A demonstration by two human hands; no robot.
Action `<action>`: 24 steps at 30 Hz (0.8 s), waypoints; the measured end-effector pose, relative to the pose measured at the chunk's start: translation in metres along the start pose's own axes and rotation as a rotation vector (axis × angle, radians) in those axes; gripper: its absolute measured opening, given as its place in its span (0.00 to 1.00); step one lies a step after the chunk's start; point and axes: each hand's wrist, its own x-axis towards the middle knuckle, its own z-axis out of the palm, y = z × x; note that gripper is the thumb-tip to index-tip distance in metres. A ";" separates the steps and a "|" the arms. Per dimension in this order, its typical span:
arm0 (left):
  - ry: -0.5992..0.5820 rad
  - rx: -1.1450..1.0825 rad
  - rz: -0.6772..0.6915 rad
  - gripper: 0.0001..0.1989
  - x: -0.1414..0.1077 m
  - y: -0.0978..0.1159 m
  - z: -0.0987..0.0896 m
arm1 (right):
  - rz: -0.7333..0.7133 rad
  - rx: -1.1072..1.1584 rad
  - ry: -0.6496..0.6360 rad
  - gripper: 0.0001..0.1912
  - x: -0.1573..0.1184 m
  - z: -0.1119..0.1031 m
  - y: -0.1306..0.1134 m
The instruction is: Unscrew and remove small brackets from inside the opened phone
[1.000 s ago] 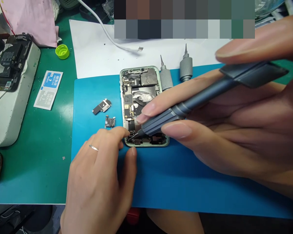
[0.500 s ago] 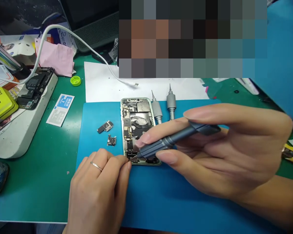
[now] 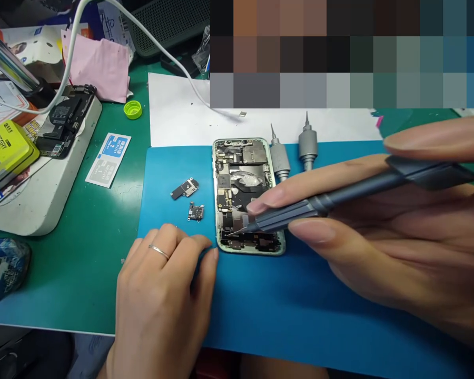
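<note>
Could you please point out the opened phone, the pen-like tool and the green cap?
Opened phone (image 3: 240,197), head view: its middle.
Pen-like tool (image 3: 351,195), head view: its shaft.
Green cap (image 3: 133,109), head view: its inside.

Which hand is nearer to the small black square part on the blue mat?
Left: the left hand is just below the part in view; the right hand is farther right, partly over the pale-green-framed phone.
</note>
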 end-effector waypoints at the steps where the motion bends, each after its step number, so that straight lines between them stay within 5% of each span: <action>1: 0.004 0.000 0.006 0.06 0.000 0.000 0.000 | 0.004 -0.023 -0.001 0.15 -0.001 -0.001 0.000; 11: -0.002 0.022 0.033 0.03 -0.001 -0.001 0.000 | 0.000 -0.182 -0.003 0.06 0.002 -0.003 -0.001; 24: -0.017 -0.040 0.127 0.08 0.000 0.004 0.001 | -0.072 -0.032 -0.024 0.32 0.004 0.000 0.007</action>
